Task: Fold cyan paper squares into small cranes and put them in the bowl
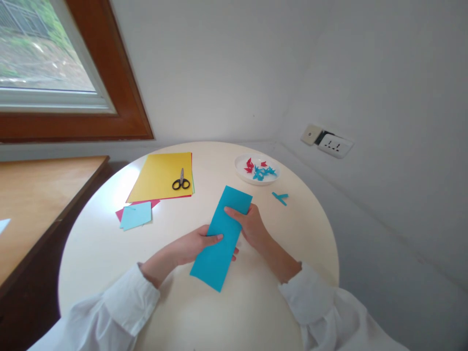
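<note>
A long blue sheet of paper point(217, 253) is held tilted above the table, its top end leaning to the right. My left hand point(192, 243) grips its left edge, thumb on the front and fingers behind, with some fingertips showing past the right edge. Higher up, my right hand point(252, 224) pinches the right edge, thumb lying across the front. The right hand's other fingers are mostly hidden behind the sheet. Beyond it, a white dish point(239, 170) holds several small red and blue folded or cut paper pieces point(260, 173).
Black-handled scissors point(181, 181) lie on a stack of yellow and other coloured paper point(157, 170) at the back left of the round table point(98, 243). Nearer are light blue paper pieces point(137, 217) over red paper. Thin blue strips point(280, 198) lie right of the dish. Walls stand behind and right.
</note>
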The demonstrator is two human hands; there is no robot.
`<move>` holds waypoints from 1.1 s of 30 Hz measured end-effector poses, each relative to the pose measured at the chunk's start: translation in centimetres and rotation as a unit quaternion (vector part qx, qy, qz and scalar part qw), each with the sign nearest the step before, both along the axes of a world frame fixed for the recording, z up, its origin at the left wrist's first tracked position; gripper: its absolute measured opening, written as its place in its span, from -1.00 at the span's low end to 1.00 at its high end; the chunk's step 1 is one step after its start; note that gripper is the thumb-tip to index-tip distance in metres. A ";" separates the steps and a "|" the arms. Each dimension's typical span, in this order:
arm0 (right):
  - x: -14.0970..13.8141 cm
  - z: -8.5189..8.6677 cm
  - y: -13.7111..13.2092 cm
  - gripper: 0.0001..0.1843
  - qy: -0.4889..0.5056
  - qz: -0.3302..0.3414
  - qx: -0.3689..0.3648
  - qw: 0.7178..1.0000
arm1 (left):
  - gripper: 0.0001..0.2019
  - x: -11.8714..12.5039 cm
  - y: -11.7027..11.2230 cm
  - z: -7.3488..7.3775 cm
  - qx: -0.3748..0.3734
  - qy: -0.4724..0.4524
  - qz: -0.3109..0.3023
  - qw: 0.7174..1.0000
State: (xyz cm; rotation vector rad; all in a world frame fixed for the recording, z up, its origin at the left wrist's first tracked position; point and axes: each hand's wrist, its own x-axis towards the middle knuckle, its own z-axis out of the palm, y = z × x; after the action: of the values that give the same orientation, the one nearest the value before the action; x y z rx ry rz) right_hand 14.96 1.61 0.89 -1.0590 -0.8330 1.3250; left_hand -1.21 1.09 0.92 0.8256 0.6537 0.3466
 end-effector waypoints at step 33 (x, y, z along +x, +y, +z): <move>5.6 1.4 2.2 -0.73 0.167 -0.111 0.099 0.975 | -0.77 0.2 0.2 -0.1 0.367 0.138 0.233 0.890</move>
State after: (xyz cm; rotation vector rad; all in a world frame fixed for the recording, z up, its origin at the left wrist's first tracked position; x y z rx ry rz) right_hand 20.59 3.86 2.24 -0.7227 -0.5616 1.1624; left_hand -0.97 1.26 0.83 1.4578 1.0118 0.9638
